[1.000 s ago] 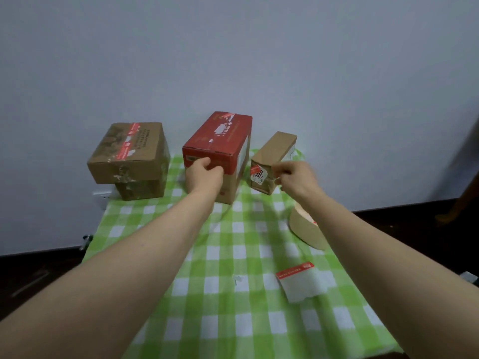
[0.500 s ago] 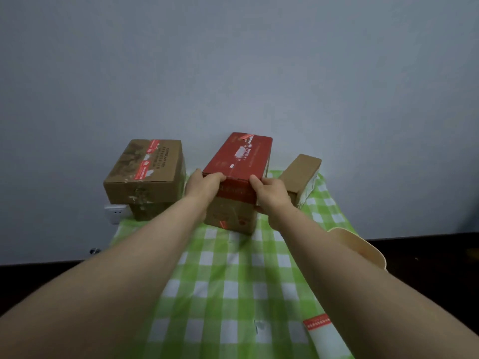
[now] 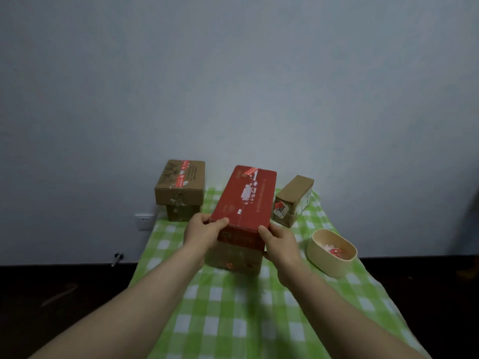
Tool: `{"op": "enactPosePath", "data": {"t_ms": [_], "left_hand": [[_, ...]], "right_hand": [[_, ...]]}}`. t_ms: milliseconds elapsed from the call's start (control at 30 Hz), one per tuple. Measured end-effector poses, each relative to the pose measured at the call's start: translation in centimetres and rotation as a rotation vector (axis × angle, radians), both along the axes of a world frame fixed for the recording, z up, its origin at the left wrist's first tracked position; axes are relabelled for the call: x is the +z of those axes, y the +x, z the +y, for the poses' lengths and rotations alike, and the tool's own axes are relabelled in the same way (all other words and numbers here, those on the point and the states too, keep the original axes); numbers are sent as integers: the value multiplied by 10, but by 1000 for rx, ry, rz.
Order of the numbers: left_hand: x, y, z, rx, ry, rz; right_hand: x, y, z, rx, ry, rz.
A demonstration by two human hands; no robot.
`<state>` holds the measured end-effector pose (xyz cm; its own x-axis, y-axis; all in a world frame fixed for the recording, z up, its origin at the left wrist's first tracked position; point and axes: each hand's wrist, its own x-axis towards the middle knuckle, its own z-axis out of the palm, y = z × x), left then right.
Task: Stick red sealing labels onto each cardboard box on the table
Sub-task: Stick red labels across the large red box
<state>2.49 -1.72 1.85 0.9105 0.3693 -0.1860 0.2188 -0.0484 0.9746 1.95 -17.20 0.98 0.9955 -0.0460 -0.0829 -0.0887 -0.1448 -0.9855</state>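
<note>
You now have both hands on the red box. Your left hand grips its near left corner with the thumb laid over the top edge, and your right hand clasps the near right corner with its fingers curled round the side. The box stands mid-way along the green-checked tabletop, with its long top running away from you. Its lower part is blurred, so I cannot tell whether it is lifted clear or only sliding. Judging by this, you have picked this box as the one to work on and are bringing it within reach. Neither hand carries a label, so the sticking on it is not yet begun. A paler red strip lies at the far end of its top, and I cannot say whether that is a sealing label. Left of the red box, the brown box bears a red strip along its top. Right of the red box, the small box has a red-and-white sticker on its near face. The bowl, right of the red box and nearer you, holds red and white scraps. A second ago only your left hand was on the red box, while your right was at the small box's near end. Half a second ago your right hand had crossed over. Since then the red box has come toward you, and the label sheet that lay nearer you than the red box has dropped out of view.
</note>
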Motion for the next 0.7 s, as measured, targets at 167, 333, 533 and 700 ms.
{"op": "enactPosePath", "data": {"t_ms": [167, 333, 533, 700], "left_hand": [[24, -52, 14, 7, 43, 26], [43, -91, 42, -14, 92, 94], [34, -105, 62, 6, 156, 139], [33, -88, 57, -223, 668, 244]], "right_hand": [[5, -60, 18, 30, -159, -63], [14, -115, 43, 165, -291, -170], [12, -131, 45, 287, -349, -79], [15, -80, 10, -66, -214, -50]]}}
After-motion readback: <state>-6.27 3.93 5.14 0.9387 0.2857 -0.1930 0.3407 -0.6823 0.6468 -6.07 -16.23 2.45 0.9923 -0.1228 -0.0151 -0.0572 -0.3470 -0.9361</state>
